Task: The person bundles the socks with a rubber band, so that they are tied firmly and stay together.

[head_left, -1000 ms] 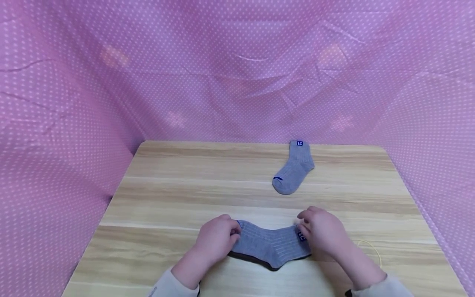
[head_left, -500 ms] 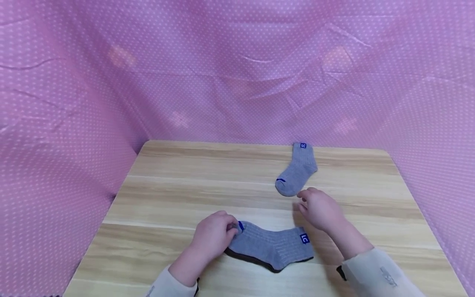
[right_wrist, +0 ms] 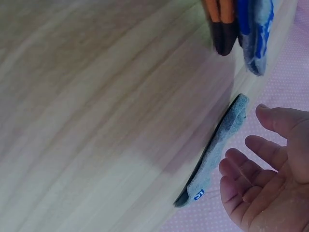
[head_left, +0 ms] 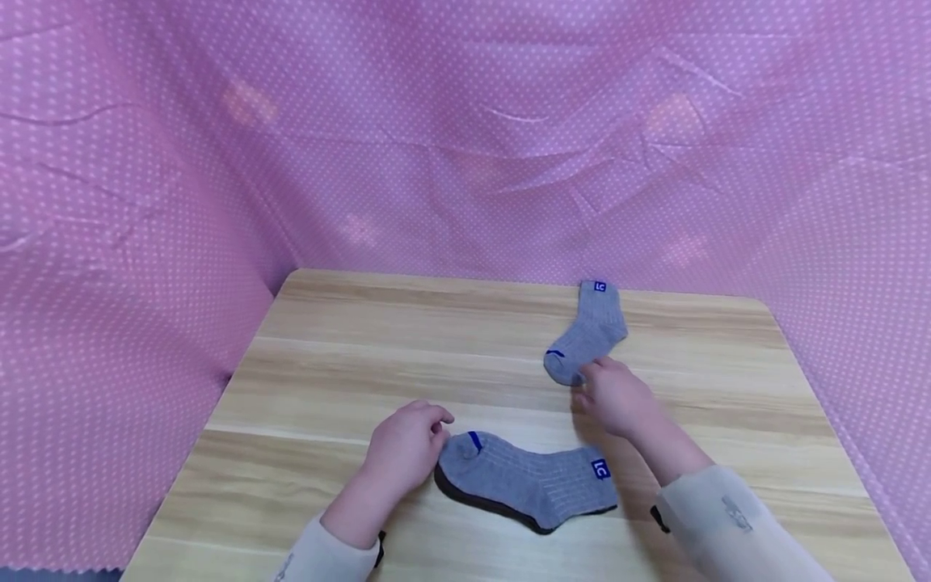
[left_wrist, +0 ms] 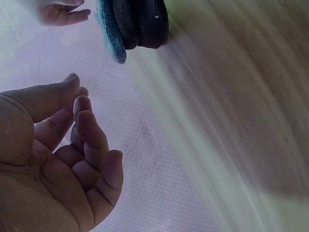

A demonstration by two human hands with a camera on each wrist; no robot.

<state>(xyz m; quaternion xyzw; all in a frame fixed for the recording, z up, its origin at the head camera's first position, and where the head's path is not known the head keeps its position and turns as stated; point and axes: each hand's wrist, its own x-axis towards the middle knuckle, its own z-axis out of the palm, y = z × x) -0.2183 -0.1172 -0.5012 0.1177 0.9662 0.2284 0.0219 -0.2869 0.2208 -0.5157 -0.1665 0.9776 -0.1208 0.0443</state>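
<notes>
A grey sock [head_left: 524, 477] with a blue toe stripe and a blue LC label lies flat on dark brown socks near me. My left hand [head_left: 407, 444] is beside its toe end, fingers loosely bent; the left wrist view shows thumb and fingertips with nothing between them and the stacked toes [left_wrist: 137, 24] beyond. Farther back lies another grey sock [head_left: 589, 327], with a dark layer along its underside in the right wrist view. My right hand [head_left: 618, 396] has its fingertips right at that sock's toe edge. Thumb and fingers [right_wrist: 263, 154] are apart, beside the far sock [right_wrist: 217, 145].
The wooden table [head_left: 364, 347] has rounded back corners, and the far sock's cuff reaches close to its back edge. Pink dotted cloth [head_left: 465, 162] hangs around the back and sides. At the top of the right wrist view show the stacked cuffs [right_wrist: 253, 34], orange-brown and blue-grey.
My right hand has left the near sock's cuff and moved forward to the far sock's toe. My left hand has let go of the near toe and drawn slightly left.
</notes>
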